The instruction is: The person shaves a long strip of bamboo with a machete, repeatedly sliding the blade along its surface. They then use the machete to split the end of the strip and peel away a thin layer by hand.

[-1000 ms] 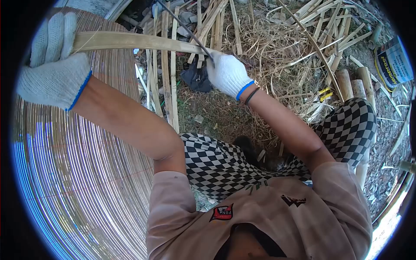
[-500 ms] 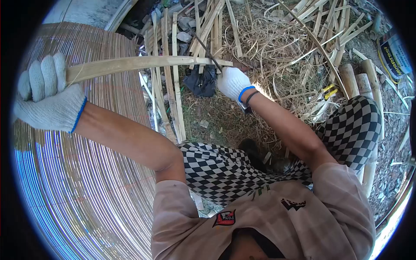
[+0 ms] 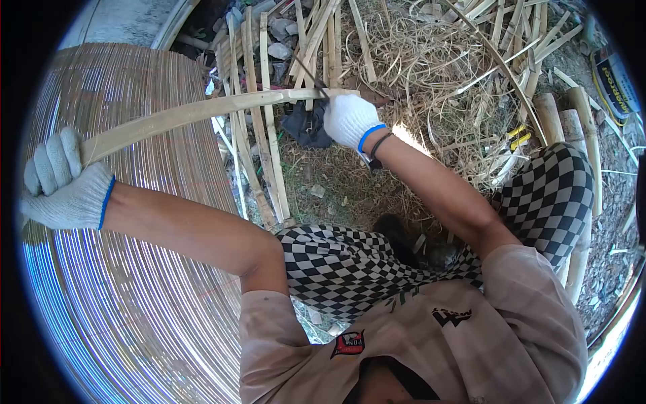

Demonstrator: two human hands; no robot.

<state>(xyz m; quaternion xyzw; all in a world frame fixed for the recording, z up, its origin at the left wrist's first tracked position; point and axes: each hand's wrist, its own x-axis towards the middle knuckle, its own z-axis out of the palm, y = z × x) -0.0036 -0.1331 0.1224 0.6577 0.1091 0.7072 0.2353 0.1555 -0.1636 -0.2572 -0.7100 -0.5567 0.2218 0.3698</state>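
My left hand (image 3: 64,180), in a white knit glove with a blue cuff, is closed around the lower left end of a long, pale bamboo strip (image 3: 182,118). The strip bows upward and runs rightward to my gloved right hand (image 3: 351,121). That hand is closed on a knife whose thin dark blade (image 3: 309,73) points up and left, crossing the strip near its right end. The knife's handle is hidden in the fist, and the exact contact of the edge with the strip cannot be made out.
A slatted bamboo blind (image 3: 148,202) spreads on the left. Curly shavings (image 3: 417,74) and loose bamboo strips (image 3: 269,128) cover the ground ahead. Bamboo poles (image 3: 577,135), a yellow tool (image 3: 519,137) and a labelled bucket (image 3: 614,84) lie to the right. A black plastic bag (image 3: 308,124) lies below the strip.
My left hand has moved down and slightly left, so the bamboo strip slants more. The right hand and knife have shifted a little left and up.
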